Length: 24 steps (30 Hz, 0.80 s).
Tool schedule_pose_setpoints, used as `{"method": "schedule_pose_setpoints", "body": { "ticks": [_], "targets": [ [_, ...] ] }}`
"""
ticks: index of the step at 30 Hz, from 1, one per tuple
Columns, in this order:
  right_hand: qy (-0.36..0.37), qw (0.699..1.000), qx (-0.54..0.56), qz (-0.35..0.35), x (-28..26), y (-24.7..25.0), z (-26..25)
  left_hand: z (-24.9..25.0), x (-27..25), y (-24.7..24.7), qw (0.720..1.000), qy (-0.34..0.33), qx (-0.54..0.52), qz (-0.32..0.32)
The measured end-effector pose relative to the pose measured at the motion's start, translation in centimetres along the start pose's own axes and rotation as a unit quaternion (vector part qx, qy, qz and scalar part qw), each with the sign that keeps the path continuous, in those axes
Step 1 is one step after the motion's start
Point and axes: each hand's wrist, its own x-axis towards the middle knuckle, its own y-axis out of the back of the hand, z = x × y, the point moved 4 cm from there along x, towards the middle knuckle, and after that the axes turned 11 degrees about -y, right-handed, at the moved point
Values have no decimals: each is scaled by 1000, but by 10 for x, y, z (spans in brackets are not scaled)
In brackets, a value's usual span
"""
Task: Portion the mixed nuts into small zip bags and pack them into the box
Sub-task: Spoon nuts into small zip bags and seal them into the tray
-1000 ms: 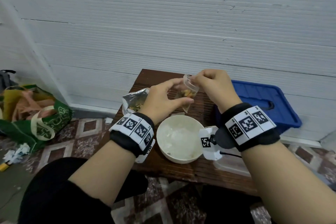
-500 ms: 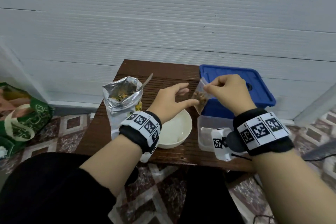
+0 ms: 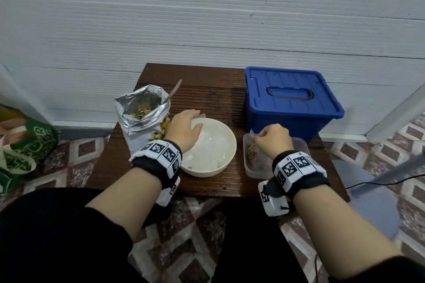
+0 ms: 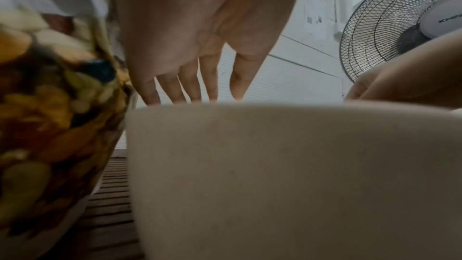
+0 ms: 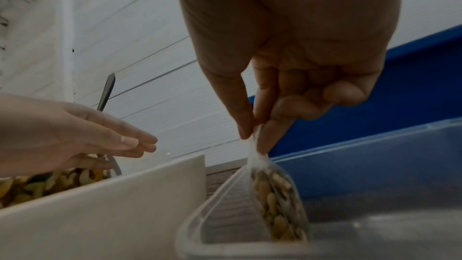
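Note:
My right hand (image 3: 264, 136) (image 5: 252, 141) pinches the top of a small zip bag of nuts (image 5: 277, 203) (image 3: 250, 151), which hangs down into the clear plastic box (image 3: 301, 145) (image 5: 375, 175) at the table's right. My left hand (image 3: 184, 128) (image 4: 197, 90) hovers with straight fingers over the far left rim of the white bowl (image 3: 220, 163) (image 4: 275, 175), which holds clear empty bags. The open foil bag of mixed nuts (image 3: 142, 112) stands left of the bowl, with a spoon handle (image 3: 174, 89) sticking out.
A closed blue lidded bin (image 3: 289, 99) sits behind the clear box. The small wooden table (image 3: 211, 89) stands against a white wall. A green shopping bag (image 3: 25, 151) lies on the floor at left. A fan (image 4: 400, 33) stands at right, its cable (image 3: 379, 181) trailing on the floor.
My right hand carried the filled zip bag down and right into the clear box. My left hand let go of the bag and moved down over the white bowl.

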Motion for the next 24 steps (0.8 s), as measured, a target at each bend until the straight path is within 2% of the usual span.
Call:
{"method": "schedule_pose_setpoints", "body": {
  "ticks": [5,9,17,24],
  "targets": [
    [1,998,52,-36,4,-8,6,-8,0,-3,999,27,11,-27],
    [0,996,80,-33,7,-5,7,-11,3,-8,998,41,25,-40],
    [42,995,90,2,3,-1,-4,-14,4,-4,997,36,13,73],
    [127,987,88,49,-9,-4,-25,1,0,10,986,-29,-14,161]
  ]
}}
